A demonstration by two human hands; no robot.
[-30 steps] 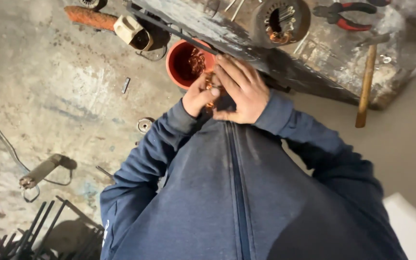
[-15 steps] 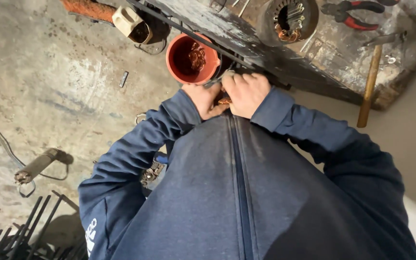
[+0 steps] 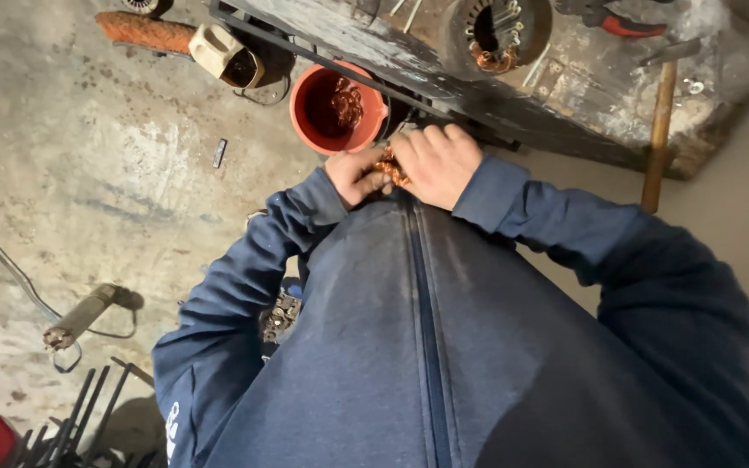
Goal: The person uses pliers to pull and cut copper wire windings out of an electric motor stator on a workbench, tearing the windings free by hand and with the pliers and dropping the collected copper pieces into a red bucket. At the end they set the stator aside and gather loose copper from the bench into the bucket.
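On the concrete floor (image 3: pixel 88 173) at the far left lay a grey metal cylinder trailing a thin cable (image 3: pixel 80 316), and farther along stood a round orange plastic bucket (image 3: pixel 337 108) with loose copper wire in its bottom. Just beside that bucket the person's left hand (image 3: pixel 355 175) and right hand (image 3: pixel 437 163) were pressed close together against the blue zip-up jacket (image 3: pixel 426 329), both pinching a small tangled bundle of copper wire (image 3: pixel 389 165) held between them. It looked like the wire was being gathered and crushed into a wad; the next move would call for a firm squeeze and a short carry to the bucket. Beyond, on the worn wooden bench (image 3: pixel 582 95), sat a round motor stator with copper windings (image 3: pixel 496 35), and farther right a wooden-handled hammer (image 3: pixel 656 130) leaned.
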